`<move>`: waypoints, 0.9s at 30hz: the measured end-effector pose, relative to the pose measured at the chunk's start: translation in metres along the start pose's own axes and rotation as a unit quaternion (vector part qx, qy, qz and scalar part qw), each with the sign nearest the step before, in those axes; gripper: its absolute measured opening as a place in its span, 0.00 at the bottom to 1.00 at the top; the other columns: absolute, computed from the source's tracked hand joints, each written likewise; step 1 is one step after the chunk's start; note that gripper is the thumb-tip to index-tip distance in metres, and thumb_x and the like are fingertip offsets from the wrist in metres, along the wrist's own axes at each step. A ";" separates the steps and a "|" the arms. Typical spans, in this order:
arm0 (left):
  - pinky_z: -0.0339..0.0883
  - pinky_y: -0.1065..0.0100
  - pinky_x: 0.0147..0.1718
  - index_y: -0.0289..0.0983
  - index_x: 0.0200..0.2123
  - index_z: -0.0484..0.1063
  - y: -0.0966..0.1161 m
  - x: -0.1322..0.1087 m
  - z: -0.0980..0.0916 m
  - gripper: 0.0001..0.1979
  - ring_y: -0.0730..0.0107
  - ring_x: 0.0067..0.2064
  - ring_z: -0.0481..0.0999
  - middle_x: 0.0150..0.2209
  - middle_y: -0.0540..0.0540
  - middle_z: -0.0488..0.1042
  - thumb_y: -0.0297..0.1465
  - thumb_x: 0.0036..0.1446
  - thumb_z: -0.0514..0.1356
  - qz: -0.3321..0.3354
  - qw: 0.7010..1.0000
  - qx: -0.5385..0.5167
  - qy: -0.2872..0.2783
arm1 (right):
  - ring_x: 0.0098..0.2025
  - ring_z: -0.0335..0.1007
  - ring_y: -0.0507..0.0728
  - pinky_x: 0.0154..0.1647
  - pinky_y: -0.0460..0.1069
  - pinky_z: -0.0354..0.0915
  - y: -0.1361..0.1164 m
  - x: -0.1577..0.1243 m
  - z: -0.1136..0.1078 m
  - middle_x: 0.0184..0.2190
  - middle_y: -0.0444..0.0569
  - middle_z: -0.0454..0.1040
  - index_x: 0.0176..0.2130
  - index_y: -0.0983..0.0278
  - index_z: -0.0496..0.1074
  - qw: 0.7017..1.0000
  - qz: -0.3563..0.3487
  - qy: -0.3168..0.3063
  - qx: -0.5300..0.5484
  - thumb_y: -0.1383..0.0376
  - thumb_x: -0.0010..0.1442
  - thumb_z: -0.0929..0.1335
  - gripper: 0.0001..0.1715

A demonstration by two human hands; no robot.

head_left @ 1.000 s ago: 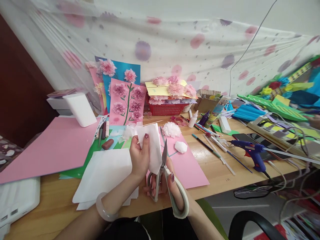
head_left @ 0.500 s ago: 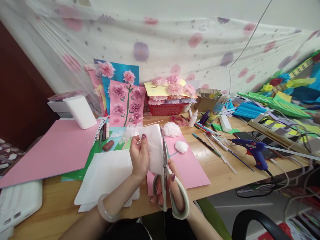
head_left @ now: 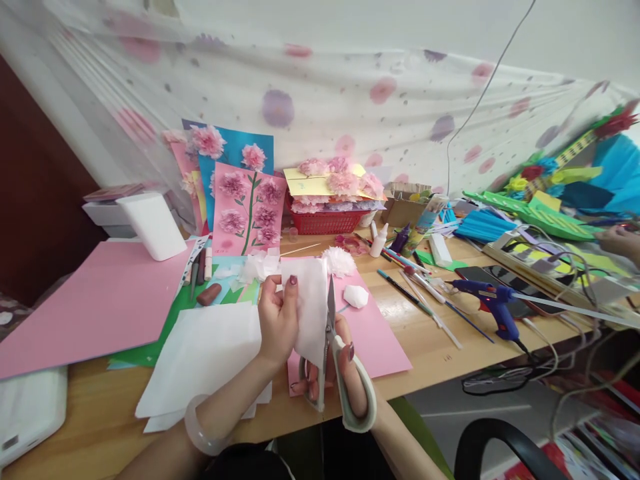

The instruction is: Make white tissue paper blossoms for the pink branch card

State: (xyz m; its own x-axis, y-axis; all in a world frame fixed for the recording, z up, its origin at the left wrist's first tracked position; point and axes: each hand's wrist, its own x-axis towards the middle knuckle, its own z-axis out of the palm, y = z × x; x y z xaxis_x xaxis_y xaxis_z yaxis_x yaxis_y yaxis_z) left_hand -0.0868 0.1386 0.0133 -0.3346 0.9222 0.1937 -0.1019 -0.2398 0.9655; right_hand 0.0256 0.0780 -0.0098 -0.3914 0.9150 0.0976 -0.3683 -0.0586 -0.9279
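My left hand (head_left: 279, 320) is closed on a folded piece of white tissue paper (head_left: 312, 307), thumb on the near face, paper held upright. In my right hand (head_left: 347, 373) are scissors (head_left: 360, 393) with pale handles, fingers through the loops. Their blades point up along the paper's right edge, slightly parted; whether they touch the paper I cannot tell. Below my left forearm lies a stack of white paper sheets (head_left: 200, 353). Behind my right hand, a pink sheet (head_left: 385, 340) bears a fluffy white paper flower (head_left: 339, 262) and a small white paper bud (head_left: 356, 296).
A blue glue gun (head_left: 493, 303) with its cable lies at the right beside phones and a power strip (head_left: 530, 267). Pens and brushes (head_left: 415, 293), a white glue bottle (head_left: 379, 241) and a red basket (head_left: 325, 223) stand behind. Another person's hand (head_left: 620, 241) shows at far right.
The scissors' handles have spread a little and the blades have shifted slightly right of the paper's edge. The view has turned a little right, bringing another person's hand into clearer sight.
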 end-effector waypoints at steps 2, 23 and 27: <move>0.44 0.79 0.13 0.40 0.31 0.58 0.000 -0.002 0.000 0.18 0.81 0.14 0.51 0.13 0.61 0.52 0.48 0.55 0.56 0.008 1.000 0.006 -0.005 | 0.23 0.71 0.56 0.21 0.50 0.69 0.000 0.001 -0.001 0.27 0.47 0.72 0.58 0.60 0.44 1.000 0.000 0.008 0.008 0.38 0.56 0.58 0.43; 0.44 0.79 0.13 0.40 0.29 0.57 0.002 -0.004 0.002 0.18 0.81 0.14 0.50 0.13 0.61 0.51 0.48 0.56 0.55 0.006 1.000 0.014 0.014 | 0.14 0.66 0.51 0.15 0.45 0.64 0.015 0.002 -0.007 0.20 0.39 0.69 0.54 0.57 0.49 0.998 0.007 0.062 -0.006 0.37 0.55 0.59 0.38; 0.45 0.79 0.13 0.40 0.30 0.57 0.000 -0.007 0.003 0.17 0.81 0.13 0.51 0.13 0.61 0.53 0.47 0.56 0.55 0.003 1.000 -0.006 -0.028 | 0.15 0.67 0.53 0.17 0.48 0.67 0.006 0.003 -0.010 0.22 0.42 0.70 0.58 0.59 0.46 0.998 0.014 0.045 -0.035 0.36 0.54 0.58 0.43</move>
State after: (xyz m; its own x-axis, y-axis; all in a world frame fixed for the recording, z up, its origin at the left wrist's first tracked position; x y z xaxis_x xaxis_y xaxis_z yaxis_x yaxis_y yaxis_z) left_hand -0.0811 0.1329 0.0122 -0.2825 0.9360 0.2098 -0.1112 -0.2492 0.9620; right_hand 0.0305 0.0846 -0.0191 -0.3216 0.9459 0.0421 -0.2976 -0.0588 -0.9529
